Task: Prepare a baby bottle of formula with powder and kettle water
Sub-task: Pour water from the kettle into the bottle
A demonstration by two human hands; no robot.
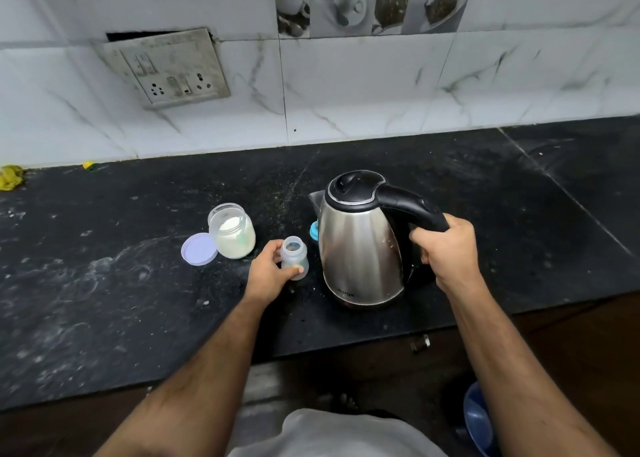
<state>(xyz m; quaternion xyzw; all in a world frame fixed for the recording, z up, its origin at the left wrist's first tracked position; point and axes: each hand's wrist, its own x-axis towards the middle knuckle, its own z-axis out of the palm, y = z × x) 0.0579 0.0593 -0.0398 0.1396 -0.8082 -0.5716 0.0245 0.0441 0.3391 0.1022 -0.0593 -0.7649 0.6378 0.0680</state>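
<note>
On the dark tabletop (104,301), the left hand (268,271) curls its fingers (294,270) around the small open baby bottle (294,257), which stands upright just left of the steel kettle (360,245). The right hand (446,252) grips the kettle's black handle (412,209). Farther back, an open jar of white powder (233,231) stands with its pale lid (198,249) leaning against it. A blue cap (314,235) peeks out behind the kettle.
</note>
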